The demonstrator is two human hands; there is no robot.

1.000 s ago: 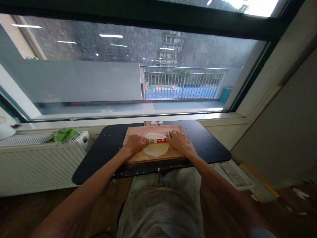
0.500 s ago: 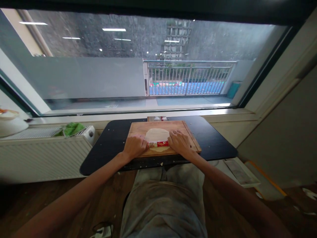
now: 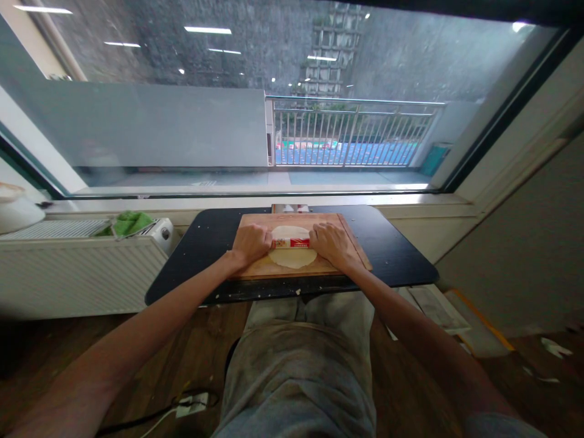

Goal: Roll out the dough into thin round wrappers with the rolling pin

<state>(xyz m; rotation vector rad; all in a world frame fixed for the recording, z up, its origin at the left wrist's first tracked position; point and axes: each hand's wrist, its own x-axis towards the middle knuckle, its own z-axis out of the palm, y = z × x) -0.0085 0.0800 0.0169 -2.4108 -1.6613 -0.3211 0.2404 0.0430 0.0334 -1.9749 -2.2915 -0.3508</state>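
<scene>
My left hand [image 3: 253, 242] is closed round the left end of a rolling pin [image 3: 292, 243] with a red and white printed wrap. Its right end is in the grip of my right hand [image 3: 329, 243], fingers curled. The pin lies crosswise over a flat, pale, roundish sheet of dough [image 3: 292, 258], which shows both beyond and in front of it. Under the dough is a wooden cutting board [image 3: 244, 274]. My fingers hide both ends of the pin.
The board rests on a black table [image 3: 396, 255] with small crumbs along its front edge. A white radiator [image 3: 82, 267] with a green cloth [image 3: 130, 224] on top stands at the left. Behind the table is a large window [image 3: 182, 121]. A power strip [image 3: 191, 404] lies on the floor.
Both hands have moved the rolling pin away from me, from the near part of the dough toward its far part. More dough shows on the near side. The view has tilted slightly down.
</scene>
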